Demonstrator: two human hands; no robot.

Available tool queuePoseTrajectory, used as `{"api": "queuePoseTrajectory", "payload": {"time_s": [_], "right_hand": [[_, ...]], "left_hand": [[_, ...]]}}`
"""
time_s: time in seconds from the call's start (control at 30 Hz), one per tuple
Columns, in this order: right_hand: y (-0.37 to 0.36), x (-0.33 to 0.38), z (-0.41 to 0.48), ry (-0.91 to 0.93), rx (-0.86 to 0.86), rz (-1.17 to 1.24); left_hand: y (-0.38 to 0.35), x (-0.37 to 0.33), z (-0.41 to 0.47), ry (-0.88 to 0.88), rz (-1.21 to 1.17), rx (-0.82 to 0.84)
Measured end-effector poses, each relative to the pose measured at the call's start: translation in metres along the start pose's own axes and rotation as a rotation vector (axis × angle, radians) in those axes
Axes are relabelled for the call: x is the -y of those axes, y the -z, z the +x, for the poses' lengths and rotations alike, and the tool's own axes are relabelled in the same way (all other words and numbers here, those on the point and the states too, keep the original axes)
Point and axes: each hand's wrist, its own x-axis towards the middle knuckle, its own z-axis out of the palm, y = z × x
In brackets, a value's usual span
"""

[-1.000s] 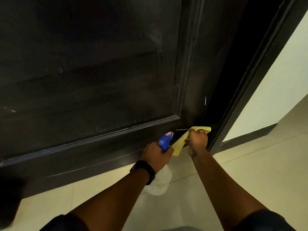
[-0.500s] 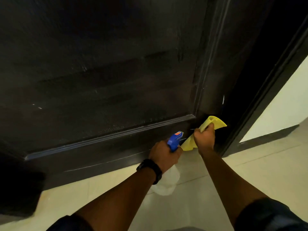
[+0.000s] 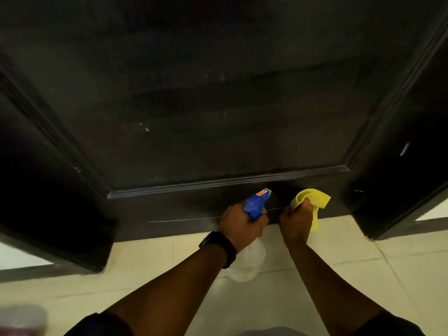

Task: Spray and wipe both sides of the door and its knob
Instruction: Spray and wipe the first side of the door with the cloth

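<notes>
At the door's bottom rail (image 3: 189,209), left hand (image 3: 238,225) grips spray bottle (image 3: 257,204); right hand (image 3: 296,223), arm extended, clutches yellow cloth (image 3: 315,198)

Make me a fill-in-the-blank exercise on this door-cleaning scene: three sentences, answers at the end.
1. The left hand grips a spray bottle whose trigger head is ____.
2. The right hand holds a ____ cloth at the bottom of the dark door.
3. The black watch is worn on the ____ wrist.

Missing words: blue; yellow; left
</notes>
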Motion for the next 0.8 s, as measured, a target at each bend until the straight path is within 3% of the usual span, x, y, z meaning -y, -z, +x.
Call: {"api": "queuePoseTrajectory", "payload": {"time_s": [0.37,0.8], "right_hand": [[-0.089,0.051,-0.100,-0.061,0.113,0.101],[-0.202,0.135,-0.231,-0.112,0.440,0.149]], "left_hand": [[0.099,0.058,-0.037,0.069,-0.081,-0.158],[0.235,0.124,-0.107,0.112,0.130,-0.511]]}}
